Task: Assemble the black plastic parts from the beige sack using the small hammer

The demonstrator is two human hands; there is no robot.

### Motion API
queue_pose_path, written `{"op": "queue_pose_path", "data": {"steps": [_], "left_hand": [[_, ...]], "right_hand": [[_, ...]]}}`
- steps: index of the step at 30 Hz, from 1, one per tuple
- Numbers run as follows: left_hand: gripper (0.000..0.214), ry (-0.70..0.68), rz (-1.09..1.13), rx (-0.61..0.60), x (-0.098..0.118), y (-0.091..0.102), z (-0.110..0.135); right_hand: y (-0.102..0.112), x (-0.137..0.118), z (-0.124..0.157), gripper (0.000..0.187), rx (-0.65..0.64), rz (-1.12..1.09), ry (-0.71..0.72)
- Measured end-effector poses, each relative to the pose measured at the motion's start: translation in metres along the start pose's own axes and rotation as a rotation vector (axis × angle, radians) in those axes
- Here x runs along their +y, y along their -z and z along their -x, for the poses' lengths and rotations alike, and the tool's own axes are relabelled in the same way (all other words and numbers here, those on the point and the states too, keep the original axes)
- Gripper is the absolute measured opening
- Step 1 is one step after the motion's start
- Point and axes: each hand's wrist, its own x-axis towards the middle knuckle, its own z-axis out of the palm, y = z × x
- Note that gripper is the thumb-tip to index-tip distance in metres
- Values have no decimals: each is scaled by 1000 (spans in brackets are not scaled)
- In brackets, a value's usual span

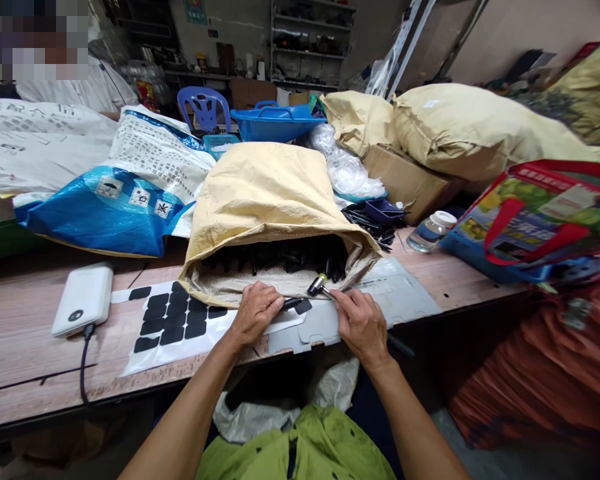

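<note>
In the head view, the left hand point(257, 312) rests at the near edge of the table point(35, 353), fingers curled in and thumb closed over a dark rod-like piece point(292, 303) that points right. The right hand point(363, 325) has its thumb and fingers pinched round the metal handle of a small hammer point(316, 286), whose head has a dark end and a yellow end. The hammer is just right of the dark piece, in front of a yellowish sack point(273, 190) lying with its mouth toward the near side, black parts point(285, 255) inside; no writing shows on this sack.

To the left of the sack lies a sheet of black rounded squares point(175, 320), and further left a white device point(83, 300) with a black cable, no brand legible. Beyond these, a blue-and-white bag point(130, 193) bears three square pictograms, the leftmost an umbrella, under rows of text too small to read. On the far-left white bag point(45, 143), large Chinese characters seem to end in 信. To the right, a red-handled shopping bag point(545, 213) carries pale lettering along its red top band, too distorted to read, beside a white-lidded jar point(430, 232).
</note>
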Motion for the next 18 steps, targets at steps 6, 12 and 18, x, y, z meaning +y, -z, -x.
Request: {"op": "queue_pose_path", "data": {"steps": [6, 12, 18], "left_hand": [[44, -5, -7, 4, -1, 1, 0], [44, -19, -32, 0, 0, 0, 0], [33, -40, -3, 32, 18, 4, 10]], "right_hand": [[-1, -5, 3, 37, 3, 44, -21], [-1, -7, 2, 36, -2, 78, -30], [0, -7, 2, 36, -10, 105, -27]]}}
